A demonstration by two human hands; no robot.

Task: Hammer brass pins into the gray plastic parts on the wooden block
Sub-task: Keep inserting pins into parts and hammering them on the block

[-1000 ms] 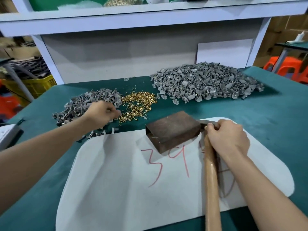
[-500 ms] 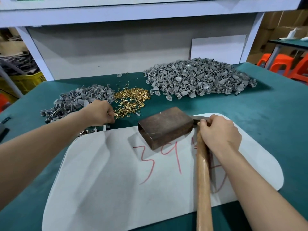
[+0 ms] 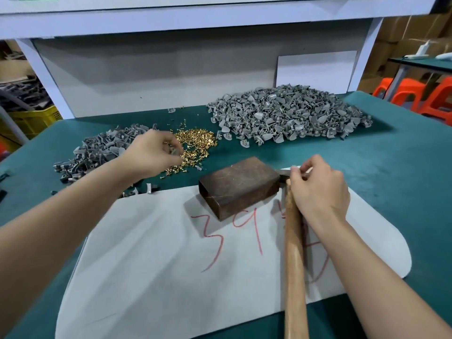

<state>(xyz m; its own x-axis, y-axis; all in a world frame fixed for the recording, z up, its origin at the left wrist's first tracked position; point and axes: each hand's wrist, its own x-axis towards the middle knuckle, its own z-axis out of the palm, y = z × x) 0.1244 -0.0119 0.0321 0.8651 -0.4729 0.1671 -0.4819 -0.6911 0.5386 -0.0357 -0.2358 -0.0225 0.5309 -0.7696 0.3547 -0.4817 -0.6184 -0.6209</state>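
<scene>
Bright, even overhead light; soft shadow beside the wooden block (image 3: 238, 188). Wide-angle bending at edges; slight softness throughout.

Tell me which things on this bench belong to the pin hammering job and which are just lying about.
For the job: wooden block, brass pins, left pile of gray parts, right pile of gray parts, hammer gripped by the right hand, left hand at the pins.
Just around: white sheet with red writing under the block, yellow crate, orange stools, white board.
</scene>
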